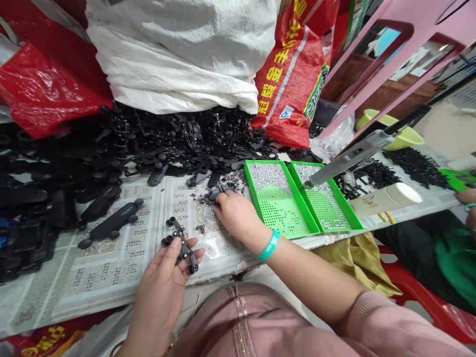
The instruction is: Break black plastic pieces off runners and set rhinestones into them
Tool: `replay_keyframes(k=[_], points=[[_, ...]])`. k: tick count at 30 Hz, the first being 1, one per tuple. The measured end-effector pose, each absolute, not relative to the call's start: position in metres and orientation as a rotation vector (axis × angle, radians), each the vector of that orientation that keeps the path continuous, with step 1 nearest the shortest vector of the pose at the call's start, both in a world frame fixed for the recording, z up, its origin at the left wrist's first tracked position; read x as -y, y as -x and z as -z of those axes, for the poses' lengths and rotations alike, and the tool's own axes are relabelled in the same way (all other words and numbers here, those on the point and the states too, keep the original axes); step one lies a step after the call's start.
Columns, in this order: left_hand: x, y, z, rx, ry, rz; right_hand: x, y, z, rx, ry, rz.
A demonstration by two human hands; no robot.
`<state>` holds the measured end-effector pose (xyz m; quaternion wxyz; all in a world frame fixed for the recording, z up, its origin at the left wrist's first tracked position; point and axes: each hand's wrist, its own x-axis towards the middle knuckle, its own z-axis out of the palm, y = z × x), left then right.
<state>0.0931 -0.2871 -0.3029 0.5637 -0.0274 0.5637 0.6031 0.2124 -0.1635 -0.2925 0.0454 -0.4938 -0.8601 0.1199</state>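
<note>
My left hand [163, 282] is closed around a black plastic part with round knobs [181, 244], held just above the table's near edge. My right hand [235, 214], with a teal band at the wrist, reaches forward with its fingers curled onto a small heap of tiny dark pieces [208, 198] and a black part [222, 189] lying on the patterned table cover [111, 263]. Whether those fingers grip anything is hidden. A long black part with round ends [111, 223] lies to the left of both hands.
A big heap of black plastic parts [122, 148] fills the back and left. White [178, 54] and red sacks [293, 74] stand behind. Two green trays of small silver screws [278, 198] [327, 198] sit right, an electric screwdriver [353, 153] over them. Another person's green sleeve [455, 258] is far right.
</note>
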Motion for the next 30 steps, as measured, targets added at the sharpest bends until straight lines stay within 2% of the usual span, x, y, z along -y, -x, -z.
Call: replay_keyframes(k=[4,7,9,13,16,20,26,30], points=[[0.287,-0.092,0.303,-1.242,0.070,-1.436,0.150,-0.208,0.295,2.744,1.498,-0.252],[0.286,-0.092,0.304,-1.214,0.034,-1.426,0.155,-0.212,0.296,2.589,1.412,-0.413],[0.283,-0.093,0.304,-1.204,0.010,-1.435,0.160,-0.215,0.295,2.375,1.365,-0.756],[0.273,-0.097,0.304,-1.186,-0.032,-1.493,0.170,-0.217,0.296,1.741,1.329,-1.713],[0.265,-0.102,0.304,-1.180,-0.073,-1.505,0.174,-0.216,0.296,1.430,1.298,-2.033],[0.259,-0.108,0.304,-1.201,-0.157,-1.510,0.179,-0.217,0.293,1.304,1.175,-2.177],[0.265,-0.105,0.298,-1.131,-0.115,-1.397,0.185,-0.223,0.287,1.161,1.174,-2.097],[0.269,-0.104,0.297,-1.129,-0.118,-1.397,0.188,-0.222,0.280,1.148,1.139,-2.217]])
